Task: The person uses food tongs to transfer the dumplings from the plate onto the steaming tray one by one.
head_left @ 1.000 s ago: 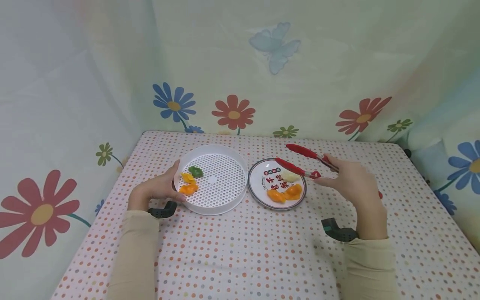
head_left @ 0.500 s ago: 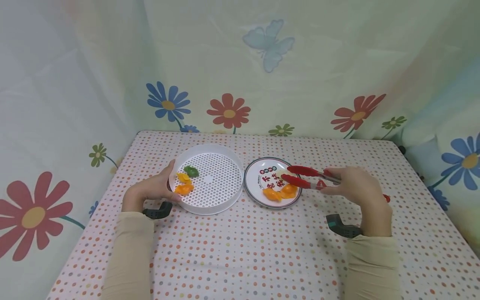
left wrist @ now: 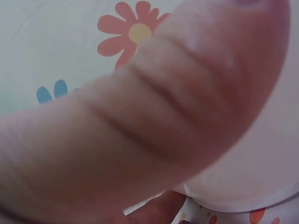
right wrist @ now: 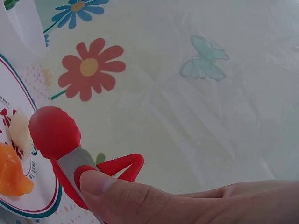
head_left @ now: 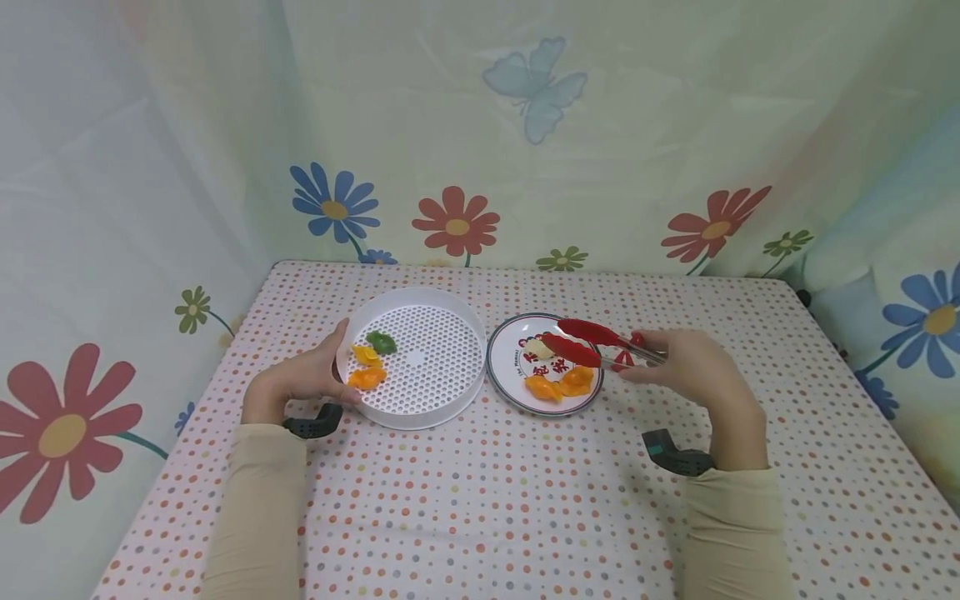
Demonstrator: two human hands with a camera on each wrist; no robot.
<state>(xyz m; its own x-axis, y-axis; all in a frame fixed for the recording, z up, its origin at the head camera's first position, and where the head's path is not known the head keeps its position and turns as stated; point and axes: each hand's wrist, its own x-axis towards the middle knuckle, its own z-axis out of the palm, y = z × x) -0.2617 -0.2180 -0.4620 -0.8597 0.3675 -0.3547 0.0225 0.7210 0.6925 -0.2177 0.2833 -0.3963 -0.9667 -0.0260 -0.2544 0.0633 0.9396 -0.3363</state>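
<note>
My left hand (head_left: 309, 371) grips the near-left rim of a white perforated steamer tray (head_left: 442, 367). Inside it lie a green toy dumpling (head_left: 382, 342), a yellow dumpling (head_left: 366, 356) and an orange dumpling (head_left: 367, 379). The thumb fills most of the left wrist view. With my right hand (head_left: 686, 362) I hold red-tipped tongs (head_left: 573, 350), their arms spread, above a round plate (head_left: 510, 387). A whitish dumpling (head_left: 536, 348) shows at the lower tong tip, which partly covers it. Two orange dumplings (head_left: 576, 381) lie at the plate's near side; one also shows in the right wrist view.
A dotted cloth (head_left: 450, 517) covers the table. Tray and plate stand side by side, nearly touching. Behind and at both sides hangs a flowered curtain (head_left: 600, 125), close to the table's far edge.
My right hand lowered the tongs to the plate, then shifted them left. The whitish dumpling has moved left across the plate. My left hand still holds the tray; the head view shifted slightly.
</note>
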